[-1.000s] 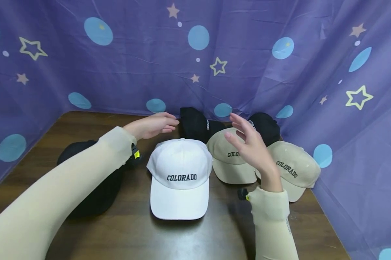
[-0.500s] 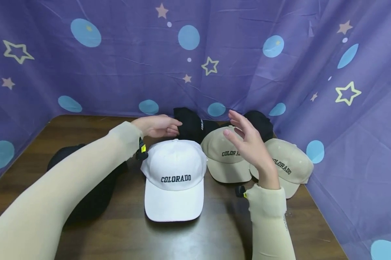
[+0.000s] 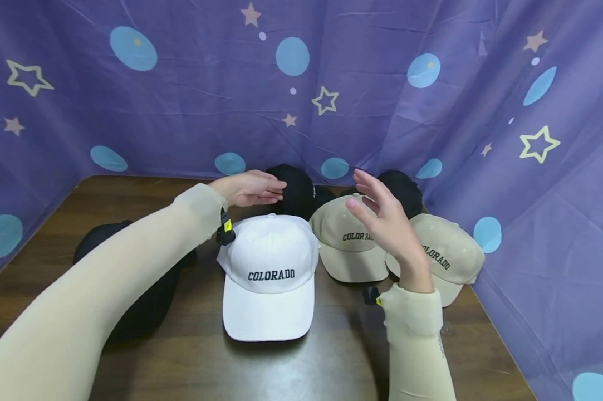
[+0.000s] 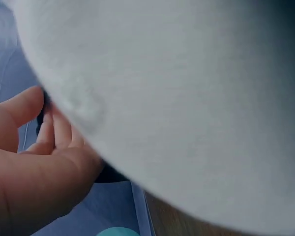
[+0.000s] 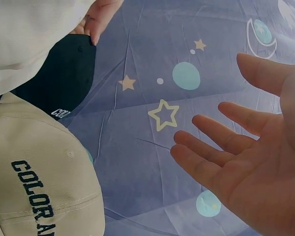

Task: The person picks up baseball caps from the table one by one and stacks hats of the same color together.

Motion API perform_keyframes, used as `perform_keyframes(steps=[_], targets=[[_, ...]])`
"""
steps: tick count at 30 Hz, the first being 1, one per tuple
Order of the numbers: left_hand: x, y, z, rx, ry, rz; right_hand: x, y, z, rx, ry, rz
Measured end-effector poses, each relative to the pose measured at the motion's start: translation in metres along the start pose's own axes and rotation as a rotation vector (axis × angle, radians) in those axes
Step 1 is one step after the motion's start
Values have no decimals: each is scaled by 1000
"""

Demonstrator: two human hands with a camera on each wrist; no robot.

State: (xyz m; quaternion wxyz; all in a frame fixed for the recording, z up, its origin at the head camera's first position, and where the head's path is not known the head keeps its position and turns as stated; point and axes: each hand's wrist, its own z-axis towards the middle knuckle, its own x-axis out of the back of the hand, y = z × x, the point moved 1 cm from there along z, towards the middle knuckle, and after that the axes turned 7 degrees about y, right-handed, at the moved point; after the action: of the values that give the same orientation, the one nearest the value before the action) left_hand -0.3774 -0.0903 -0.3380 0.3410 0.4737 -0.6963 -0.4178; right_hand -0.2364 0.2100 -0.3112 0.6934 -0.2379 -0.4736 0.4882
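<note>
At the back of the table, my left hand [image 3: 253,188] grips the left side of a black baseball cap [image 3: 297,192]. The left wrist view shows dark cloth between the thumb [image 4: 27,104] and the fingers; a white baseball cap [image 4: 177,108] hides much of the grip. In the head view that white cap [image 3: 271,278], lettered COLORADO, sits just below the hand. My right hand [image 3: 388,223] hovers over a beige cap [image 3: 353,264], holding nothing. The right wrist view shows its fingers [image 5: 206,169] spread.
Another beige cap [image 3: 454,248] sits at the right, with a black cap [image 3: 401,192] behind. More black caps [image 3: 146,301] lie at the left, partly under my left sleeve [image 3: 106,278]. A purple curtain [image 3: 206,83] borders the wooden table [image 3: 191,362] at the back and sides.
My left hand has moved right onto the black cap at the back and taken hold of it. That cap has turned slightly, showing less lettering. The right hand stays nearly still.
</note>
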Motion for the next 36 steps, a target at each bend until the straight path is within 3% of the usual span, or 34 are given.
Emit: perform_keyframes(steps=[8, 19, 24, 28, 32, 36], targets=[[-5, 12, -5, -215, 105, -31, -2, 0, 0, -10, -19, -6], [1, 48, -31, -503, 223, -195, 0, 2, 1, 1, -1, 21], [4, 66, -51, -581, 213, -306, 2, 2, 1, 9, 17, 16], [4, 76, -69, -614, 207, -342, 4, 1, 0, 7, 31, 19], [5, 81, -86, -650, 171, -338, 4, 0, -1, 0, 33, 23], [6, 81, -101, -653, 95, -267, 4, 0, -1, 4, 41, 25]])
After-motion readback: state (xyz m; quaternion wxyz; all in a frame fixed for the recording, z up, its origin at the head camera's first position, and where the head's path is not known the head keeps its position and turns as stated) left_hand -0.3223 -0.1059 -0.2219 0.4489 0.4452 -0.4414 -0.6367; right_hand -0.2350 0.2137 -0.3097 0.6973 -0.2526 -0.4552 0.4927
